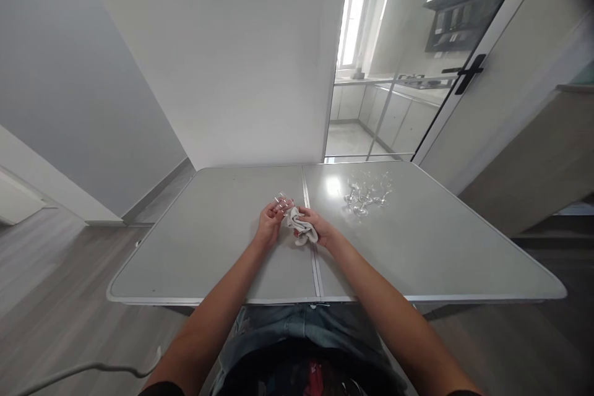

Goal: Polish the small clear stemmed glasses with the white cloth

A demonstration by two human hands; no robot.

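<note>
Left hand [270, 218] holds a clear glass [284, 202], right hand [321, 228] a bunched white cloth [302, 230].
The left fingers wrap the glass, probably for steadiness, with the cloth close against it, near the middle of the table [223, 260]; farther right, stemmed glasses [364, 198] stand together, perhaps grouped to leave free working room.

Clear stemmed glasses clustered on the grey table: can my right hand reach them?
Probably yes: nothing visible blocks your right hand from the clear stemmed glasses, though it holds a crumpled white cloth.
</note>
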